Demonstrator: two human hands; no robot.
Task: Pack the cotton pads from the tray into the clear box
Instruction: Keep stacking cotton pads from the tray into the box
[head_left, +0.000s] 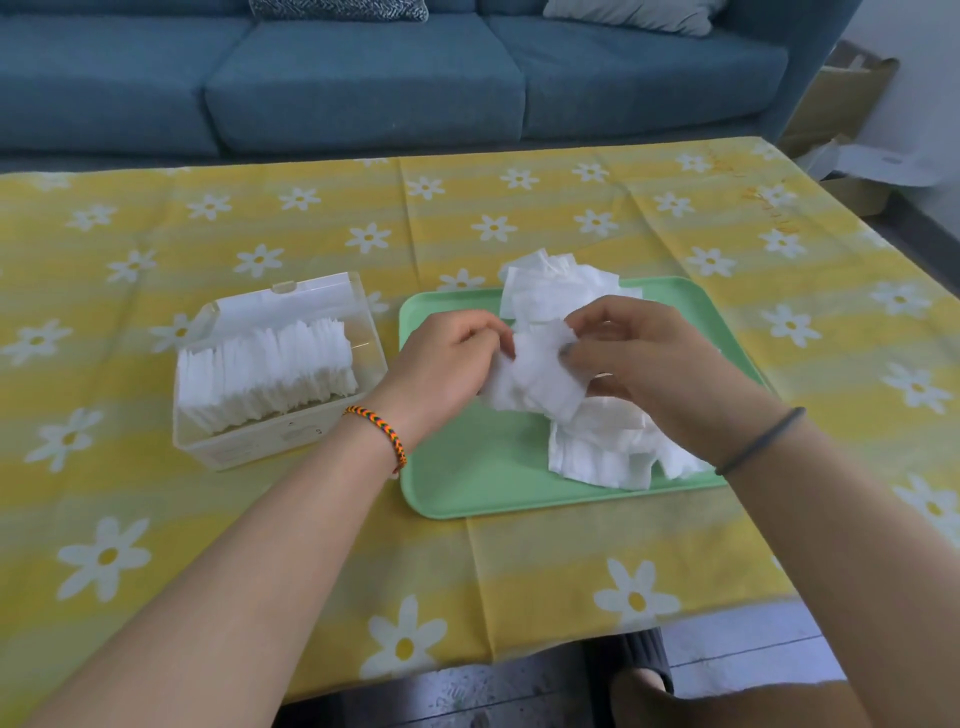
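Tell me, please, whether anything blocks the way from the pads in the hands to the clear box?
Nothing visible does. Both hands hold a bunch of pads over the green tray; the box sits left of it, lid open, only bare tablecloth between.

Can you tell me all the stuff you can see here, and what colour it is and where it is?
clear box: one, see-through, lid open, left of the tray, holding a row of upright white pads
green tray: one, mint green, middle of the table
cotton pads: many, white, heaped loose on the tray
held bunch of pads: one bunch, white, above the tray between both hands
tablecloth: one, yellow with white daisies, over the table
sofa: one, blue, behind the table
cardboard box: one, brown, far right
left hand: braided bracelet on wrist, gripping the bunch
right hand: dark band on wrist, gripping the bunch
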